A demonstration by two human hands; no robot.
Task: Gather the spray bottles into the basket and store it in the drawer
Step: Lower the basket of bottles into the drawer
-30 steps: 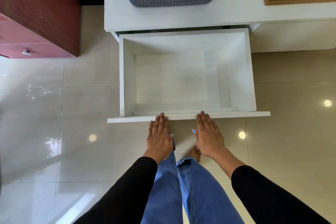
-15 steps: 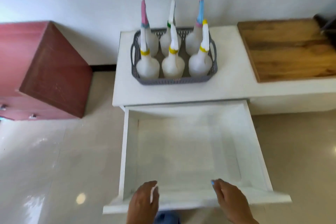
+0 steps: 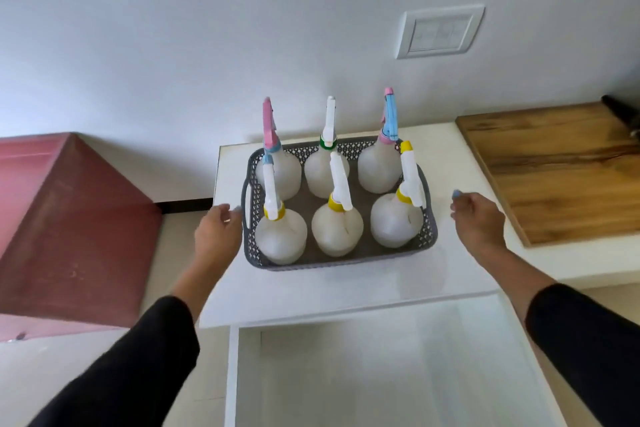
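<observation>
A grey perforated basket (image 3: 427,239) stands on the white counter (image 3: 346,291). Inside it are several white spray bottles (image 3: 337,229) in two rows, with pink, white, blue and yellow-collared heads. My left hand (image 3: 218,232) hovers just beside the basket's left handle, fingers apart, holding nothing. My right hand (image 3: 476,220) is raised a short way off the basket's right side, fingers loosely curled, also holding nothing. Below the counter the white drawer (image 3: 232,374) stands pulled out, with nothing inside.
A wooden board (image 3: 561,170) lies on the counter to the right. A red cabinet (image 3: 69,218) stands on the floor to the left. A wall switch plate (image 3: 438,32) is above the counter.
Both hands left the drawer's front edge and rose to either side of the basket. The view tilted up from the drawer to the counter and wall.
</observation>
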